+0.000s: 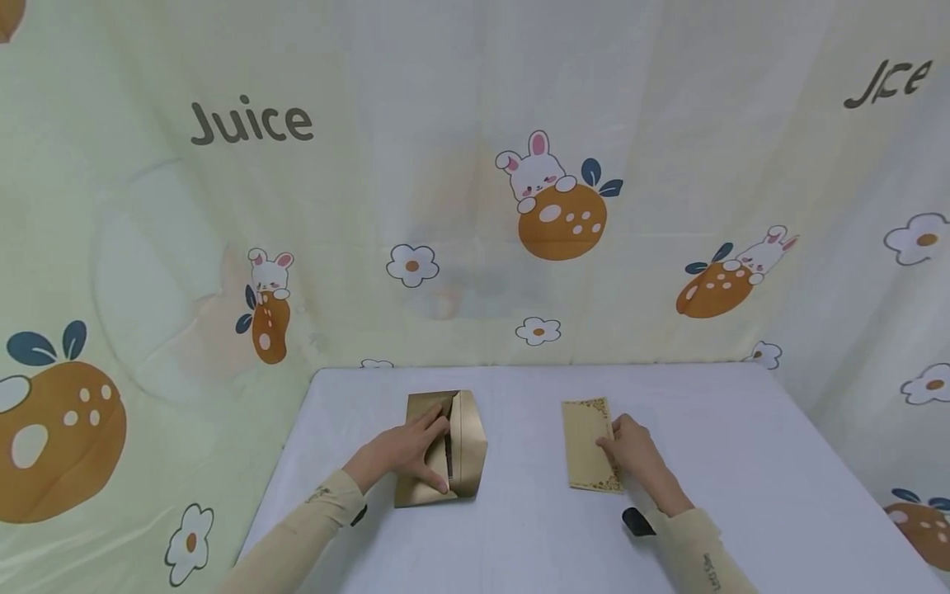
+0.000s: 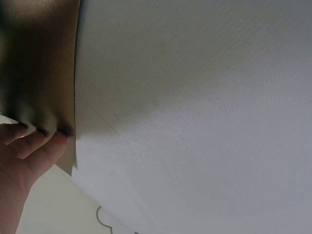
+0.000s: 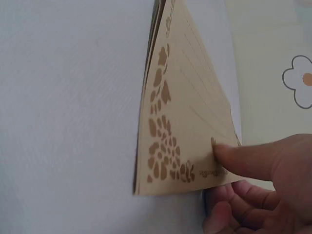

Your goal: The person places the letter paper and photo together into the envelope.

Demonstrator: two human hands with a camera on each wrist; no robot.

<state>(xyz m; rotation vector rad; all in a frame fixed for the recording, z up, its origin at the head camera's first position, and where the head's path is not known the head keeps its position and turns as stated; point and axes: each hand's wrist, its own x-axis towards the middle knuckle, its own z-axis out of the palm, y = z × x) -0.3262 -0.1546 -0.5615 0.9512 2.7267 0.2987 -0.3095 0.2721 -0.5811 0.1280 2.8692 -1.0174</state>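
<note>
A gold envelope [image 1: 469,454] lies on the left part of the table, its pointed flap folded out to the right. My left hand [image 1: 406,450] rests across its body with thumb and fingers spread along the dark slit of the mouth. In the left wrist view, fingertips [image 2: 58,139] touch the envelope's shaded surface [image 2: 48,63]. To the right, a folded tan letter paper [image 1: 585,445] with brown floral corners and ruled lines is pinched at its right edge by my right hand [image 1: 640,454]. In the right wrist view, the thumb lies on top of the layered letter paper [image 3: 190,107], other fingers beneath.
A white cloth covers the table [image 1: 519,536], and a stretch of it separates envelope and paper. Behind and around hangs a pale curtain [image 1: 416,165] printed with rabbits, oranges and flowers. Black wrist straps [image 1: 638,521] show below the sleeves.
</note>
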